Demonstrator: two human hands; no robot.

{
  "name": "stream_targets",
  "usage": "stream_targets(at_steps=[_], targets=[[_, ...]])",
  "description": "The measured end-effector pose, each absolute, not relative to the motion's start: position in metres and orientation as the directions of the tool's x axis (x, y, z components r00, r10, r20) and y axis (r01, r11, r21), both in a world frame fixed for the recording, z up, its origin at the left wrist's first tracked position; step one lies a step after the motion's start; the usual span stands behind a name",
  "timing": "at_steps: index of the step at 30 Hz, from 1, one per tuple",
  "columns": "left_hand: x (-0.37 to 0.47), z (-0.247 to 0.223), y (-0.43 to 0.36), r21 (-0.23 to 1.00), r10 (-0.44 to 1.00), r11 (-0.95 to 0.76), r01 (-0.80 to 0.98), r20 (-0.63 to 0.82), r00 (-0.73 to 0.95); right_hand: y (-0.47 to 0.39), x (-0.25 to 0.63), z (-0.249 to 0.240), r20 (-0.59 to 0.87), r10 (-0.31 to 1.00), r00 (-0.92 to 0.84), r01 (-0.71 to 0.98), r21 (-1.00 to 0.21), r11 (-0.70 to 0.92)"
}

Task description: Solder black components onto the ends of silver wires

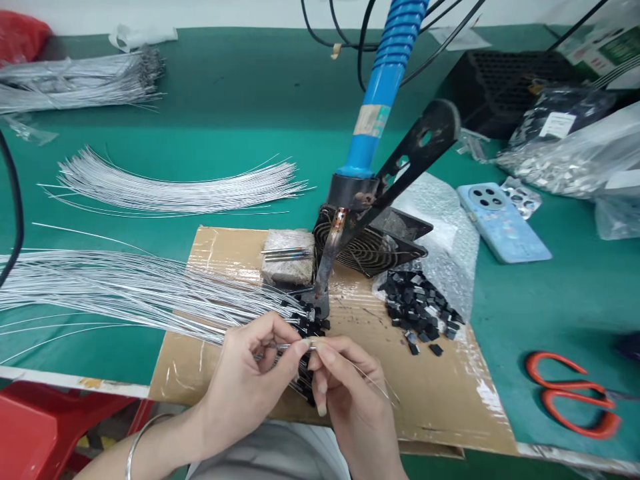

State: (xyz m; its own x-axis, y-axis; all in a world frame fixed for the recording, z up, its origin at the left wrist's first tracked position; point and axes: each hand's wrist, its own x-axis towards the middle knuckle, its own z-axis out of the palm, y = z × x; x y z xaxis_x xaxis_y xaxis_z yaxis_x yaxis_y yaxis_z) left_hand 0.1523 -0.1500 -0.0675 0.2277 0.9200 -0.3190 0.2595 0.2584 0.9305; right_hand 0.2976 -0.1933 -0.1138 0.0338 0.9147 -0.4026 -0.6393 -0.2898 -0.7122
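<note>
Near the front edge of the cardboard, my left hand (250,373) and my right hand (355,387) meet fingertip to fingertip. Both pinch thin silvery wire (376,385), whose loose ends stick out past my right fingers. The exact joint between the fingertips is too small and covered to make out. Just behind the hands lie the black ends (314,327) of a long bundle of silvery wires (125,287), partly hidden by my left hand. A heap of small black pieces (420,307) lies to the right on bubble wrap (457,267) and the cardboard (440,407).
A blue-handled soldering iron (367,143) stands tilted in a black bracket (420,153), before a fan (365,247). Beside it sits a grey block (287,270) with thin rods. Another wire bundle (180,193), a phone (505,223) and red-handled scissors (575,397) lie around.
</note>
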Motion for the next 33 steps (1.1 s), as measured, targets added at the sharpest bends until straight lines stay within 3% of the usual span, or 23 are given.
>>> stream_targets(at_steps=[15,21,33], targets=[[0.152,-0.063,-0.143,0.902,0.860,0.393,0.178,-0.429,0.278,-0.192,0.298,-0.105,-0.318,0.941,0.113,-0.619,-0.763,-0.183],[0.154,-0.063,-0.142,0.930,0.900,0.328,0.167,-0.361,0.244,-0.193,0.297,-0.096,-0.403,0.900,0.165,-0.530,-0.806,-0.263],[0.151,-0.065,-0.148,0.946,0.940,0.188,0.265,-0.251,0.231,-0.193,0.295,-0.101,-0.385,0.900,0.203,-0.493,-0.835,-0.246]])
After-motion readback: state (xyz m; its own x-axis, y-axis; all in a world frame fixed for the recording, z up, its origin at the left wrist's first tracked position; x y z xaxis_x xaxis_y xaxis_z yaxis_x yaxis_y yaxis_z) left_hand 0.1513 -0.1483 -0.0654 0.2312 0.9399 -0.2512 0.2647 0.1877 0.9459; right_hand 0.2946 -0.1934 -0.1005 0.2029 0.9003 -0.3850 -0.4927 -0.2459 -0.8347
